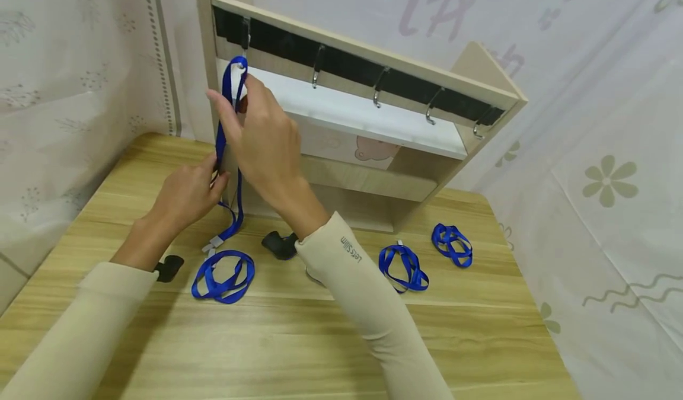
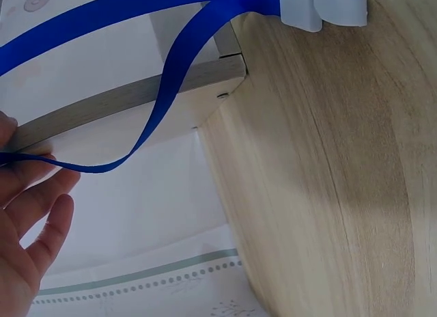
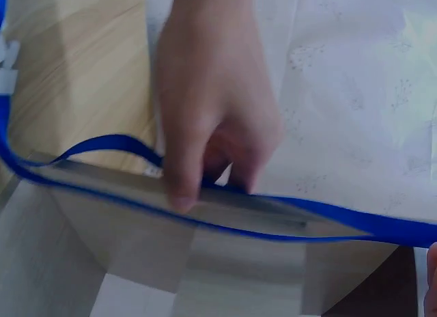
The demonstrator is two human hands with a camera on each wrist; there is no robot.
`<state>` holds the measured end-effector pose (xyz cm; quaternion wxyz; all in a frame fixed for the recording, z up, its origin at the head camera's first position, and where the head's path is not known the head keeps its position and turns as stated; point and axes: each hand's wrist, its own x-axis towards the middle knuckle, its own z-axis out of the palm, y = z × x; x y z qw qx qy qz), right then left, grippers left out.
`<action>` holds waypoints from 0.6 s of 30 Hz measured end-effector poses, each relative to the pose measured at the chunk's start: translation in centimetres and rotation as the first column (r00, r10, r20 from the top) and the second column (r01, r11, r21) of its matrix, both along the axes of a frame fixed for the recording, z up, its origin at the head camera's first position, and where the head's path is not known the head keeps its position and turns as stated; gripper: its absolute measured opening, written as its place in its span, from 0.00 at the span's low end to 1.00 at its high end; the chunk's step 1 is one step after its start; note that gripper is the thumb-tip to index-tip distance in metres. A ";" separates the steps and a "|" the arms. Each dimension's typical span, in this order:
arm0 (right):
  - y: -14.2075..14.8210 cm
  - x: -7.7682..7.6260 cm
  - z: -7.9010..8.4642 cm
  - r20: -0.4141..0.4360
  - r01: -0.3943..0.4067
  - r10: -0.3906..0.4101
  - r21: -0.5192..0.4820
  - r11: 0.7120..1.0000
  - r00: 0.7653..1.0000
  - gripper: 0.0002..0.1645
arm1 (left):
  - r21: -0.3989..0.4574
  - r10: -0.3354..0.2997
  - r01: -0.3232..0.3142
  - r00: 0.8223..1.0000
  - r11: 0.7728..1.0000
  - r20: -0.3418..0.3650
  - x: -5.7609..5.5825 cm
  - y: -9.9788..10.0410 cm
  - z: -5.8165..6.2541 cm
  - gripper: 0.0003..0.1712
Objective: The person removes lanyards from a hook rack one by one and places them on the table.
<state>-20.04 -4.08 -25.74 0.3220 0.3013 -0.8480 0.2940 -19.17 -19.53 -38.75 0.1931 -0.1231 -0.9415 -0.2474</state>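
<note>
A blue lanyard (image 1: 238, 195) runs upright along the left side of a wooden shelf unit, its top loop right at the leftmost hook (image 1: 245, 32). My right hand (image 1: 269, 142) holds the strap just under that loop, thumb to the left of it and fingers behind. Lower down, my left hand (image 1: 184, 195) pinches one strand between thumb and fingers; the left wrist view shows the strap (image 2: 171, 64) bowing away from those fingertips. The lanyard's lower end, with a white plastic clip (image 1: 213, 244), reaches the tabletop.
More hooks (image 1: 377, 89) line the black strip on the shelf unit (image 1: 368, 181). Coiled blue lanyards lie on the table: one on the left (image 1: 224, 278), two on the right (image 1: 404, 268) (image 1: 452, 246). Black objects (image 1: 278, 245) (image 1: 169, 268) sit near my forearms. Patterned cloth (image 1: 603, 181) surrounds the table.
</note>
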 end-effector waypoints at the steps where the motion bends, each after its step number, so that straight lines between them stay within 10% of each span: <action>1: -0.2 0.0 0.1 -0.006 0.018 -0.018 0.010 1.000 1.000 0.21 | 0.003 -0.005 0.005 1.000 1.000 0.000 0.0 0.0 0.0 0.12; 12: -0.1 -0.4 1.6 -0.003 0.155 -0.155 0.028 0.987 0.988 0.18 | 0.006 -0.056 0.056 0.986 0.998 0.154 0.1 -0.3 0.4 0.32; 18: 1.1 -0.3 2.4 0.021 -0.005 0.007 -0.084 0.996 1.000 0.17 | 0.142 -0.173 0.127 0.908 0.982 0.381 0.3 -1.4 0.8 0.56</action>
